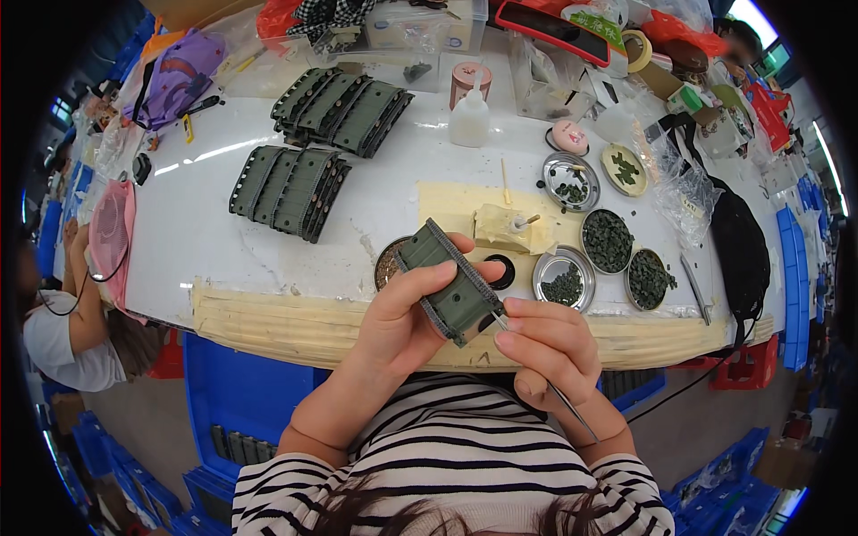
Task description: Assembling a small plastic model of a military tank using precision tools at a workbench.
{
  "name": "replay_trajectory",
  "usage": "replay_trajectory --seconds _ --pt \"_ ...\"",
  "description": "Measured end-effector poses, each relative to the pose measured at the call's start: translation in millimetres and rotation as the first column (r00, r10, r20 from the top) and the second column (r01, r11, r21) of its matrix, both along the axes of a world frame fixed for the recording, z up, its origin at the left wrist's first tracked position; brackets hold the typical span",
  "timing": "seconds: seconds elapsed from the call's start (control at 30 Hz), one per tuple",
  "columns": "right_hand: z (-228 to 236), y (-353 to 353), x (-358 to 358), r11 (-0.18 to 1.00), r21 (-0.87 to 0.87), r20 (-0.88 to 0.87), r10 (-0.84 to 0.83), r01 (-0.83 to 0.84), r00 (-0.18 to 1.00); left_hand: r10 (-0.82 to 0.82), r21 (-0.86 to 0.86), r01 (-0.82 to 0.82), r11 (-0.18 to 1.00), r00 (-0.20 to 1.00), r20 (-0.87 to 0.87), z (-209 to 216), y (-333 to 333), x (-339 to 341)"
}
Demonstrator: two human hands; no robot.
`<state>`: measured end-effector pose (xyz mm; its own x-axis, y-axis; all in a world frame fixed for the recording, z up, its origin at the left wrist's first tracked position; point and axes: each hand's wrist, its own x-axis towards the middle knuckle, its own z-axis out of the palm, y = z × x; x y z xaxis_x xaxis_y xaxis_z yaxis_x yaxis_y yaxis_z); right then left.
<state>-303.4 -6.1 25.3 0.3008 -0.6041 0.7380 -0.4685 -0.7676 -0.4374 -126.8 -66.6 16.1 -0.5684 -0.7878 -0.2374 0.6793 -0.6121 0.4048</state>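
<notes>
My left hand [407, 308] grips a dark green ridged plastic part [454, 284], tilted over the table's near edge. In my right hand [556, 347] is a thin metal tool, likely tweezers [572, 413], pinched between fingers and thumb. Its tip meets the part's lower right corner; whether it holds a small piece there I cannot tell. Just beyond are a yellow taped block [514, 230] with a small stick on top and a black round lid [503, 272]. Round tins of small dark green pieces [608, 241], [650, 279] and a metal dish [564, 279] lie to the right.
Two groups of similar green parts [341, 111], [288, 192] stand at the far left. A white squeeze bottle [470, 120] is at the back middle. A red-cased phone [552, 32] lies at the back. Another pair of tweezers [695, 288] rests at right. A co-worker's arm [82, 295] shows at left.
</notes>
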Motion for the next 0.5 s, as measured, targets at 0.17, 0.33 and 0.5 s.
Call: replay_trajectory --seconds 0.17,0.33,0.5 --pt "-2.8 -0.2 0.2 0.999 -0.045 -0.023 -0.031 0.03 0.999 0.003 -0.011 -0.003 1.0 1.0 0.005 0.7 -0.1 -1.0" --pt "-4.0 0.2 1.1 0.996 -0.081 -0.02 -0.034 0.032 0.999 -0.003 -0.048 0.004 0.999 1.0 0.011 1.8 0.8 -0.2" --pt "-5.7 -0.6 1.3 0.994 -0.106 0.027 -0.015 0.018 1.0 -0.02 -0.064 0.02 0.998 1.0 -0.009 4.2 0.2 1.1"
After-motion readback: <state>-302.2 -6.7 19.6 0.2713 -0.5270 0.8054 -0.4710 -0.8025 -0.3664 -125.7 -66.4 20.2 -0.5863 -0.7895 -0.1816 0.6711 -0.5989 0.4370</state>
